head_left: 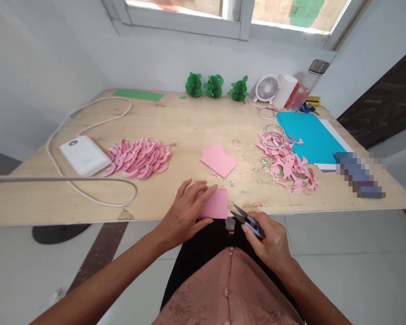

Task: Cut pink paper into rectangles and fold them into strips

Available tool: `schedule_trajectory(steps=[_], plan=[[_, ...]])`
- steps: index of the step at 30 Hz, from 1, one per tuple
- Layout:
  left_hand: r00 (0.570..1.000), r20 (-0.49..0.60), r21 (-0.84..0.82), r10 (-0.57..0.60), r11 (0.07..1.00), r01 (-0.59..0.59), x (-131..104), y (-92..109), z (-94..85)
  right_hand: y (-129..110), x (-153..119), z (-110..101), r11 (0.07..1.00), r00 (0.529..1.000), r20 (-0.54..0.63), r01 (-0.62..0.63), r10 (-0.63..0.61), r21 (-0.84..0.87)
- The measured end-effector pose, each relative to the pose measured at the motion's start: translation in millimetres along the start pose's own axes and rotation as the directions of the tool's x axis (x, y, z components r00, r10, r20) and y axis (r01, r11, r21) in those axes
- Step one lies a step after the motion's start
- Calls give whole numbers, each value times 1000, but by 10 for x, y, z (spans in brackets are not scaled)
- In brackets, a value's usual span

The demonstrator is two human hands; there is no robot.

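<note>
At the table's front edge my left hand [191,210] grips a square of pink paper [218,205], thumb at the near edge and fingers over the top. My right hand [270,234] is closed around blue-handled thread snips [248,220]. Their dark blades are parted and point at the paper's right edge, a small gap away. Just beyond lie more pink paper pieces [219,161], overlapping. A heap of curved pink cut-outs [144,158] is on the left, and pink scraps [287,164] are scattered to the right.
A white power bank [85,155] with a looping cable sits left on the wooden table [189,126]. Green paper shapes [213,86] stand at the back. A small fan [267,88], a bottle [306,85] and blue sheets [311,135] are on the right.
</note>
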State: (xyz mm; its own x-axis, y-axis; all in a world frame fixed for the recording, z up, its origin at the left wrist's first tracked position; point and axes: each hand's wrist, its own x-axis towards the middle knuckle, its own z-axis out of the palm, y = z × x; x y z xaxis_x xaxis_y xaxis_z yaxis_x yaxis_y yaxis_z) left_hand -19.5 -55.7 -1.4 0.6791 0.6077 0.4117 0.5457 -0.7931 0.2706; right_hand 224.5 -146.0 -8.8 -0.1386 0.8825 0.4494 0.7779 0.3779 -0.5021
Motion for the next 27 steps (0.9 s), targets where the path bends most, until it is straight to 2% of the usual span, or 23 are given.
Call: schedule_trajectory(steps=[6, 11, 19, 27], plan=[[996, -66, 63, 65, 996, -61, -32, 9, 17, -44, 48, -14, 997, 998, -26, -49, 50, 59], [988, -116, 97, 105, 991, -94, -59, 21, 31, -22, 77, 0, 999, 998, -40, -44, 46, 29], [988, -139, 17, 60, 998, -58, -78, -2, 69, 48, 59, -94, 995, 996, 49, 80, -78, -51], [998, -67, -87, -16, 996, 10, -85, 53, 30, 69, 35, -115, 980, 984, 94, 160, -149, -118]])
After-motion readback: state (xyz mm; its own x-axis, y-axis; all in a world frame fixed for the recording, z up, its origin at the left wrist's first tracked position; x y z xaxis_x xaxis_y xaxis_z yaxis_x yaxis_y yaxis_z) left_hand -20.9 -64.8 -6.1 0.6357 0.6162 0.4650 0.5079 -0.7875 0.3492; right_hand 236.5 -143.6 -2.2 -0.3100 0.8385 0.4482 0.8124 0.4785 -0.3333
